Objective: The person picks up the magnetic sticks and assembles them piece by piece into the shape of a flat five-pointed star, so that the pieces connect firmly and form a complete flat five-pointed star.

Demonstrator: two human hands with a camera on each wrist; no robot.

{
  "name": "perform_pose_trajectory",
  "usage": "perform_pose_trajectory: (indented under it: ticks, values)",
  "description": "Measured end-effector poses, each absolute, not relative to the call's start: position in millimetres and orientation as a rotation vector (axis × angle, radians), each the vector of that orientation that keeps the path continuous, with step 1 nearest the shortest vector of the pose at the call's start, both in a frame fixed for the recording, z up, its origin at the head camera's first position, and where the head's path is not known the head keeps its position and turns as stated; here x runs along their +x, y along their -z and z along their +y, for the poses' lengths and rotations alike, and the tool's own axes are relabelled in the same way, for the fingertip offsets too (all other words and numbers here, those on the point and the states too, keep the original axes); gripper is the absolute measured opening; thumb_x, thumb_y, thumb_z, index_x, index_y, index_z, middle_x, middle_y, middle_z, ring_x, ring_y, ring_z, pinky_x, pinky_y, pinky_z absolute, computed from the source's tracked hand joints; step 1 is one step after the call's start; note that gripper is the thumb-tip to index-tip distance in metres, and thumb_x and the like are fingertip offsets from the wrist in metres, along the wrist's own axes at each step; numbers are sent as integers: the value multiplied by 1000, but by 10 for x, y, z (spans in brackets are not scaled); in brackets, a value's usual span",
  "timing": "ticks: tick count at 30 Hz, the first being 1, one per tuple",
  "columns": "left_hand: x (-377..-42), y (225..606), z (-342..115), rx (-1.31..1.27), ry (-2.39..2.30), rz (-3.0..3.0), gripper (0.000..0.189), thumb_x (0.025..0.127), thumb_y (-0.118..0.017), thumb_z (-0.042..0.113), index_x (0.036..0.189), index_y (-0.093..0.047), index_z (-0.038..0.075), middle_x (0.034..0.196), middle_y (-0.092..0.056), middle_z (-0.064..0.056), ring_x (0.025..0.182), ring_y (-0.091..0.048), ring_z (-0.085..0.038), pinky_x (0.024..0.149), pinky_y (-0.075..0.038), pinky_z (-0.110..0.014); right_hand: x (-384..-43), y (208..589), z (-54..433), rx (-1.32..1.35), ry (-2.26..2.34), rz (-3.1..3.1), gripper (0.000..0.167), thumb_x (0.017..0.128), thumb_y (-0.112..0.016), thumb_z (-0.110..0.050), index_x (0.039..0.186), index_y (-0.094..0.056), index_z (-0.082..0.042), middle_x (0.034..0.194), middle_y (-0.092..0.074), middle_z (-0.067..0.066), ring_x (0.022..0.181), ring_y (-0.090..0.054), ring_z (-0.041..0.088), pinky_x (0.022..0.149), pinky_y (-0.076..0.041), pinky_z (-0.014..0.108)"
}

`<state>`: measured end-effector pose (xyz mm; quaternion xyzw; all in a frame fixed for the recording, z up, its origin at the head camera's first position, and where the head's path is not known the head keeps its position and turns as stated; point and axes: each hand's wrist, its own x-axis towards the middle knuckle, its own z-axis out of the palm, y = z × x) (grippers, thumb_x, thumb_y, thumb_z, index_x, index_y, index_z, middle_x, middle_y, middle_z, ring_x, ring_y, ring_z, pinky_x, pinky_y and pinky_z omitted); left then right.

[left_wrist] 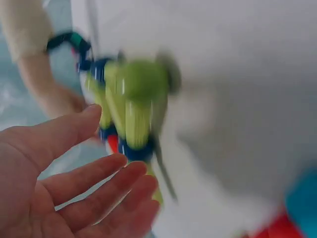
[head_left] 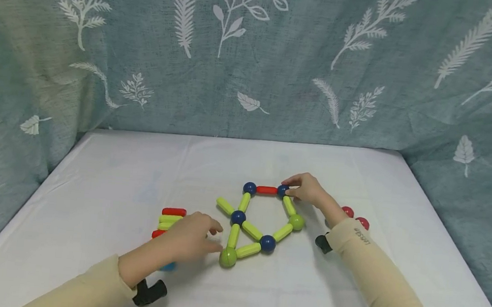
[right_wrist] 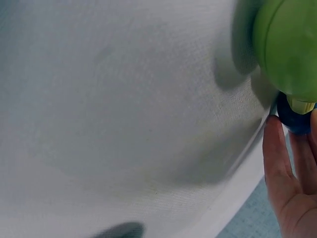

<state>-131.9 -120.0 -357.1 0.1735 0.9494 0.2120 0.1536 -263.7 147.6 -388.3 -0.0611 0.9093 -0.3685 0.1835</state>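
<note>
On the white cloth lies a flat frame of ball-and-stick pieces: green sticks (head_left: 251, 230), one red stick (head_left: 266, 190), dark blue balls and green balls. My right hand (head_left: 309, 189) holds the blue ball (head_left: 283, 190) at the far right corner, thumb and fingers about it. In the right wrist view a green ball (right_wrist: 292, 49) looms in front of that hand (right_wrist: 292, 183). My left hand (head_left: 191, 237) has its fingers spread, close beside the near green ball (head_left: 228, 257). Nothing shows in its palm in the left wrist view. A green stick (head_left: 225, 206) juts freely from the left blue ball (head_left: 238, 217).
Loose red and green sticks (head_left: 170, 219) lie left of the frame, partly behind my left hand, with a blue piece (head_left: 168, 266) near them. Red balls (head_left: 362, 223) sit by my right forearm. A leaf-patterned curtain (head_left: 253, 75) hangs behind the table (head_left: 138, 163).
</note>
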Motion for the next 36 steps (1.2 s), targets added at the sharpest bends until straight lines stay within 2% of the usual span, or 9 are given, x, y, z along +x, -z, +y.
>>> perform_pose_trajectory:
  ticks: [2, 7, 13, 19, 24, 32, 36]
  values:
    - [-1383, 3542, -1393, 488, -615, 2775, 33, 80, -69, 19, 108, -66, 1, 100, -64, -9, 85, -58, -21, 71, -50, -34, -2633, 3889, 1464, -180, 1027, 2571, 29, 88, -59, -5, 117, -60, -1, 122, -56, 19, 88, -60, 21, 71, -52, 29]
    - [-1581, 3601, -1955, 465, -629, 2905, 32, 85, -62, 10, 112, -60, -6, 105, -58, -21, 91, -55, -32, 76, -50, -43, -2620, 3878, 1466, -176, 1015, 2582, 29, 88, -59, -5, 117, -61, -2, 121, -56, 18, 84, -60, 21, 71, -52, 29]
    - [-1721, 3802, -2296, 360, -762, 2778, 33, 88, -56, 12, 117, -56, -5, 106, -54, -22, 95, -52, -36, 73, -51, -42, -2646, 3884, 1475, -177, 1031, 2566, 30, 88, -59, -5, 118, -60, -2, 121, -56, 19, 84, -59, 20, 70, -52, 28]
    - [-1745, 3924, -2337, 368, -777, 2753, 23, 87, -57, 8, 106, -62, -4, 97, -54, -14, 88, -51, -28, 72, -50, -39, -2645, 3902, 1478, -150, 1053, 2552, 30, 88, -59, -5, 118, -60, -2, 122, -56, 18, 90, -59, 22, 71, -52, 29]
    - [-1755, 3927, -2337, 381, -752, 2770, 17, 87, -57, 6, 100, -62, -4, 94, -55, -13, 84, -51, -26, 74, -49, -41, -2633, 3921, 1473, -132, 1066, 2547, 31, 88, -59, -5, 119, -60, -3, 122, -55, 18, 97, -58, 24, 72, -52, 29]
    - [-1926, 3809, -2188, 306, -737, 2775, 21, 90, -56, 11, 105, -60, -5, 94, -60, -14, 86, -53, -27, 77, -50, -40, -2623, 3915, 1482, -127, 1080, 2546, 30, 88, -59, -6, 119, -60, -4, 122, -55, 18, 84, -59, 20, 67, -52, 27]
    - [-2100, 3757, -1985, 318, -757, 2792, 22, 92, -54, 11, 105, -60, -6, 97, -60, -17, 86, -56, -27, 75, -50, -37, -2621, 3919, 1479, -122, 1081, 2545, 30, 88, -59, -5, 118, -61, -4, 122, -55, 18, 87, -59, 21, 68, -52, 28]
